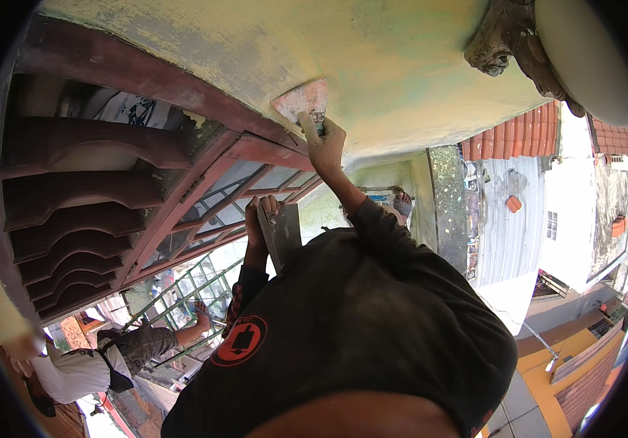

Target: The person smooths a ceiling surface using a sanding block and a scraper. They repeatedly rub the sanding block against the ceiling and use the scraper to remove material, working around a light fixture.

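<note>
My right hand [326, 148] is closed around a putty knife [304, 98], its wide, smeared blade lying against the yellowish wall [394, 66]. The index finger stretches along the blade. Lower and to the left, my left hand [257, 223] grips the edge of a flat grey plate [285, 232] with a raised rim, held close in front of my chest. Whether the plate carries any paste cannot be seen. Grey and greenish patches mark the wall around the putty knife.
A dark red wooden frame [204, 87] with curved slats [87, 182] borders the wall's left. Green metal scaffolding [190, 296] stands below, beside another person in a white shirt [84, 369]. A gnarled brown piece [500, 44] juts out at upper right. Tiled roofs [515, 131] lie far below.
</note>
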The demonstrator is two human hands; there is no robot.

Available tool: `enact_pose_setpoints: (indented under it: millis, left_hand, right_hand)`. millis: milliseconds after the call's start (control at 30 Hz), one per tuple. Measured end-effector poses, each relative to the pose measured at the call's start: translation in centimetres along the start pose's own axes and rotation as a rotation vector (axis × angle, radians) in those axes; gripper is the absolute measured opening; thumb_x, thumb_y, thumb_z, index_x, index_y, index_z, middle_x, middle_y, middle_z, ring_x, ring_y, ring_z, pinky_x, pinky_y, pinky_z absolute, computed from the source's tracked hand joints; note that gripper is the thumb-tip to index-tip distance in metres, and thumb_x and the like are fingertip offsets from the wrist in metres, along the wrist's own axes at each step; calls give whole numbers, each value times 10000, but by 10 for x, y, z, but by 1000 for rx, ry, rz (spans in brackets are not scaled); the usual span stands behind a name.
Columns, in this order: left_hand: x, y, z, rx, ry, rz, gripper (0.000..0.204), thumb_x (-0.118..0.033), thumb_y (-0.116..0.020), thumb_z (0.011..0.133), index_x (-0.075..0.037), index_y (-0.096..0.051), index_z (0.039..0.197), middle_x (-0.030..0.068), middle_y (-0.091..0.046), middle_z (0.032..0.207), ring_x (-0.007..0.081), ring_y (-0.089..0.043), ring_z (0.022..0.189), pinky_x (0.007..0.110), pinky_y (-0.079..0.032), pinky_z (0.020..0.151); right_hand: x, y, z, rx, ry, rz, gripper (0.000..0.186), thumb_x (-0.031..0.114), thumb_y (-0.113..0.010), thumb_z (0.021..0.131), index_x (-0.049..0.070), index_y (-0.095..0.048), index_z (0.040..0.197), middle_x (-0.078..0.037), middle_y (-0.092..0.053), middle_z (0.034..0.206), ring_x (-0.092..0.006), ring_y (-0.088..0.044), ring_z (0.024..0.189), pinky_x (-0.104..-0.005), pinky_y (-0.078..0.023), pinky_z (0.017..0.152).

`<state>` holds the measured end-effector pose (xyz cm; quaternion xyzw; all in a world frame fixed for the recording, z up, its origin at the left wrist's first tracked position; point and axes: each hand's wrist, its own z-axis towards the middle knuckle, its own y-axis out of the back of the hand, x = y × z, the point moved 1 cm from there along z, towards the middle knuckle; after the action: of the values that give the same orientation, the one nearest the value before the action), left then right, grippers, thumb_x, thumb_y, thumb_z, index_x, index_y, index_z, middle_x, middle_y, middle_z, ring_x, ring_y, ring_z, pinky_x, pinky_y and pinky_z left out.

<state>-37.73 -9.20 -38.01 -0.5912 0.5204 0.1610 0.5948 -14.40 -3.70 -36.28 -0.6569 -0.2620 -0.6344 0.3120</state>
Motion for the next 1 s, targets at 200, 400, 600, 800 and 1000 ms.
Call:
enact_pose_setpoints:
  millis: [200, 400, 600, 800, 1000]
  left_hand:
    - [-3, 16, -5, 4, 17, 9, 477, -422, -380, 1029, -122, -352, 658, 34, -365, 687, 183, -374, 736, 367, -357, 799]
    - [0, 29, -4, 7, 12, 19, 505, -429, -303, 1048, -133, -360, 644, 33, -366, 675, 199, -409, 745, 389, -385, 810]
    - [-10, 5, 1, 55, -4, 59, 502, -406, -311, 1059, -128, -368, 644, 35, -373, 675, 202, -410, 742, 417, -414, 887]
    - [-6, 2, 4, 56, 9, -18, 473, -396, -345, 1054, -129, -349, 664, 23, -349, 684, 179, -370, 718, 371, -376, 794]
    - [-5, 10, 6, 72, -73, 28, 468, -377, -351, 1053, -121, -354, 662, 20, -359, 687, 178, -353, 688, 360, -355, 718]
  right_hand:
    - [-101, 86, 12, -186, -73, -388, 509, 493, -731, 884, -11, -734, 815, -172, -619, 586, -252, -611, 519, -392, -458, 554]
    - [-96, 88, 42, -318, 50, -245, 463, 429, -754, 886, -26, -734, 809, -153, -555, 537, -173, -470, 477, -366, -392, 513]
    - [-72, 72, 37, -353, 8, -62, 430, 388, -754, 900, -38, -754, 845, -103, -580, 549, -125, -450, 511, -341, -387, 518]
    - [-44, 66, 55, -346, 95, 19, 486, 380, -741, 918, -71, -681, 746, -57, -493, 527, -95, -409, 544, -336, -350, 499]
    - [-49, 69, 36, -424, 63, -73, 507, 400, -741, 914, -74, -681, 745, -75, -507, 521, -103, -427, 534, -339, -371, 508]
